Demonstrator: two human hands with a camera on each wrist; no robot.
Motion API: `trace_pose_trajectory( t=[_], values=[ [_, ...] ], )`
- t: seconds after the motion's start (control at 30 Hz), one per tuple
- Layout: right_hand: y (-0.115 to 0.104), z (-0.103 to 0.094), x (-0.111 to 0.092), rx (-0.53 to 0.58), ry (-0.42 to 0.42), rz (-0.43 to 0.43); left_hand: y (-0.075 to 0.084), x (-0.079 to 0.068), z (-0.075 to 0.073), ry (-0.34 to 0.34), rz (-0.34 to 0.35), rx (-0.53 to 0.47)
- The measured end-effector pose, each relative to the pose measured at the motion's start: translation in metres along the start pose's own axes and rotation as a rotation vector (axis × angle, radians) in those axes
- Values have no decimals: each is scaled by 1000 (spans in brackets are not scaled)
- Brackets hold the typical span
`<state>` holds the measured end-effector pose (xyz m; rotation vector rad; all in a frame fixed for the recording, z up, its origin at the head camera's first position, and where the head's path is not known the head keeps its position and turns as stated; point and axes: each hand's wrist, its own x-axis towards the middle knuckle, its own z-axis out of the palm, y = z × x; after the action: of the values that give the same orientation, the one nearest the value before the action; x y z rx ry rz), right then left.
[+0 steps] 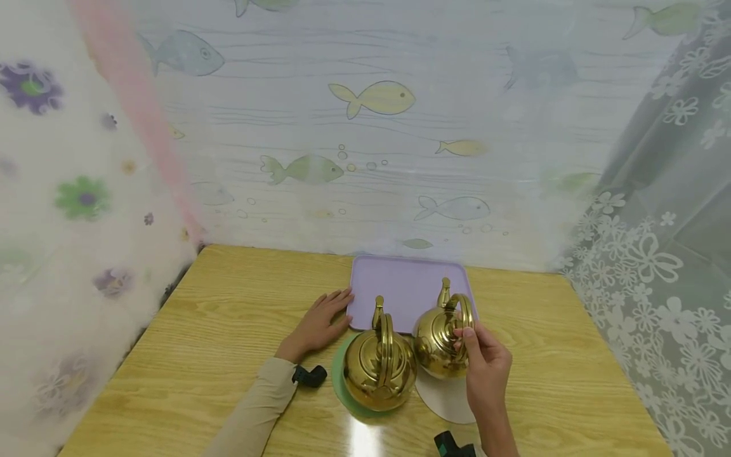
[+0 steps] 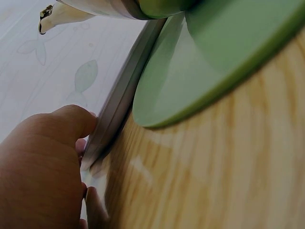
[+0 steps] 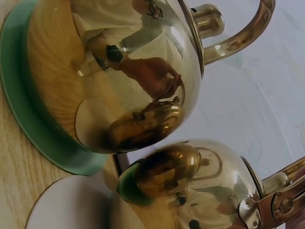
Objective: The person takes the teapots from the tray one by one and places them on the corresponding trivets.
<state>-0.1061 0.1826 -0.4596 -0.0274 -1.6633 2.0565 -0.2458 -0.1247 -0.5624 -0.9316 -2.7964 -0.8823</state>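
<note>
Two shiny gold kettles are side by side. The left kettle (image 1: 361, 379) sits on a round green mat (image 2: 176, 86), its spout pointing away from me. My right hand (image 1: 490, 365) grips the handle of the right kettle (image 1: 432, 343), which is over the far part of a round white mat (image 1: 448, 401) and the near right corner of a lilac tray (image 1: 394, 285). I cannot tell whether its base is off the surface. My left hand (image 1: 322, 322) lies on the table with fairly straight fingers, touching the tray's left edge.
The wooden table (image 1: 240, 317) carries all of these. A fish-patterned curtain (image 1: 371, 158) hangs behind its far edge, with flowered fabric (image 1: 85, 254) on the left and lace (image 1: 657, 304) on the right.
</note>
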Motion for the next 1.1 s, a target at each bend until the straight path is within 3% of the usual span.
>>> trace_pose_trajectory(
  t=[0.7, 1.1],
  values=[
    [-3, -7, -13, -27, 11, 4, 2, -1, -2, -4, -2, -21],
    [-2, -11, -19, 41, -17, -26, 2, -1, -2, -5, -8, -12]
  ],
)
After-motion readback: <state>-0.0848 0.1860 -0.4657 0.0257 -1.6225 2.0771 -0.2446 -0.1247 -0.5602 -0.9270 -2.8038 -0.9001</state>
